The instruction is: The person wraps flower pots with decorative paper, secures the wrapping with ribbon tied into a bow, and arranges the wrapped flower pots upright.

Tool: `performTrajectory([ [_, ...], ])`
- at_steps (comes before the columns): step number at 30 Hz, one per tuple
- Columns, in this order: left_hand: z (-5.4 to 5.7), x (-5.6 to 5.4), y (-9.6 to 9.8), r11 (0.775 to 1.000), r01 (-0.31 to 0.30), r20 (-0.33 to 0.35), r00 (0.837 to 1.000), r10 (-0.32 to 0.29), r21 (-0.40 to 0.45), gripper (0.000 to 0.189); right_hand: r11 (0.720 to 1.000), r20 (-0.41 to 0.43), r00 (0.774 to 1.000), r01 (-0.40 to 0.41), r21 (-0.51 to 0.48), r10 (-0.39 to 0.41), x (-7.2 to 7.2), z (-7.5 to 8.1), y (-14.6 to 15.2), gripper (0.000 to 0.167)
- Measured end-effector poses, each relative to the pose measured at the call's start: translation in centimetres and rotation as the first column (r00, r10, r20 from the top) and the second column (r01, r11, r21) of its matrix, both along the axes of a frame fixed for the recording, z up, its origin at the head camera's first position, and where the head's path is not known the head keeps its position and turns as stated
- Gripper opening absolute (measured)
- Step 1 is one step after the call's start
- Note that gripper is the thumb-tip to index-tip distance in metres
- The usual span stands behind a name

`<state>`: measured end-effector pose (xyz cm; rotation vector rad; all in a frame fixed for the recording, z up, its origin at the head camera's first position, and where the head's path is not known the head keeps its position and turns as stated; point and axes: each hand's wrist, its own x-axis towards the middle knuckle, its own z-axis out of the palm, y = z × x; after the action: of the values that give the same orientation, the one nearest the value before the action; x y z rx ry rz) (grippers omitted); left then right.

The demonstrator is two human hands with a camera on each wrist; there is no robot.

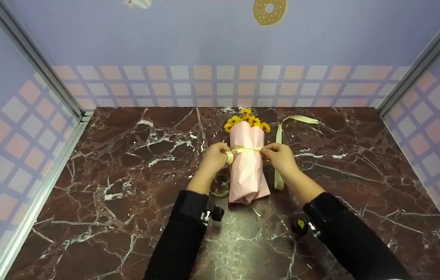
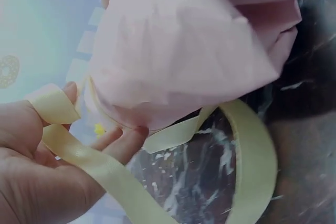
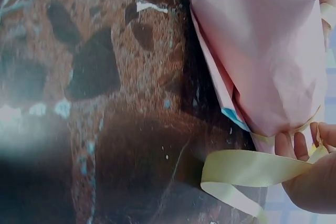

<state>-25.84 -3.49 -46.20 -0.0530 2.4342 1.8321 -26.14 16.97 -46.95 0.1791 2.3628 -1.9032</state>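
Observation:
A bouquet of yellow flowers (image 1: 245, 118) wrapped in pink paper (image 1: 245, 175) lies on the marble-patterned table, blooms pointing away from me. A pale yellow ribbon (image 1: 248, 149) runs across the wrap at mid-length. At the left side of the wrap, my left hand (image 1: 214, 157) holds the ribbon, which loops between its fingers in the left wrist view; two fingertips (image 2: 137, 134) touch the paper. My right hand (image 1: 280, 157) pinches the ribbon at the right side. From there a ribbon tail (image 3: 252, 167) curls down beside the paper.
One long ribbon end (image 1: 301, 119) lies on the table right of the blooms, another stretch (image 1: 278, 181) below the right hand. A ribbon loop (image 1: 220, 193) rests left of the wrap's lower end. Walls (image 1: 220, 46) stand behind and at both sides of the table (image 1: 126, 233).

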Motion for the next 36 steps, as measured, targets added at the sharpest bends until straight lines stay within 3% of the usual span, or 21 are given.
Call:
performTrajectory([
  [3,-0.5,0.2,0.1,0.994,-0.028,0.056,0.998,0.022,0.108,0.021,0.995,0.016,0.999,0.033,-0.092,-0.032,0.2,-0.3,-0.1,0.020],
  [6,-0.7,0.5,0.2,0.987,-0.047,0.069,0.997,0.036,0.157,0.024,0.987,0.023,0.998,0.068,-0.147,-0.065,0.3,-0.4,-0.3,0.020],
  [11,-0.7,0.6,0.3,0.980,-0.031,0.061,0.998,0.019,0.196,0.020,0.985,0.008,0.997,0.082,-0.149,-0.082,0.1,-0.4,-0.3,0.021],
  [16,-1.0,0.6,0.5,0.991,-0.028,0.006,1.000,0.027,0.133,0.016,0.992,-0.004,0.998,0.067,-0.110,-0.068,-0.2,-0.3,0.0,0.021],
  [22,-1.5,1.0,0.5,0.988,-0.147,-0.041,0.988,0.149,0.045,0.013,0.997,-0.021,0.999,0.046,-0.055,-0.047,-0.2,-0.3,-0.2,0.021],
  [26,-1.5,1.3,0.4,0.968,-0.220,-0.113,0.972,0.207,-0.119,0.011,1.000,-0.051,0.999,0.012,0.022,-0.011,-0.3,-0.2,-0.6,0.019],
  [31,-1.5,1.2,0.6,0.942,-0.257,-0.154,0.962,0.227,-0.216,0.013,0.988,-0.104,0.992,-0.057,0.141,0.072,-0.2,-0.1,-0.5,0.017],
  [36,-1.1,0.8,0.5,0.944,-0.240,-0.139,0.967,0.213,-0.228,0.015,0.987,-0.110,0.990,-0.071,0.141,0.087,-0.1,-0.2,-0.3,0.019],
])
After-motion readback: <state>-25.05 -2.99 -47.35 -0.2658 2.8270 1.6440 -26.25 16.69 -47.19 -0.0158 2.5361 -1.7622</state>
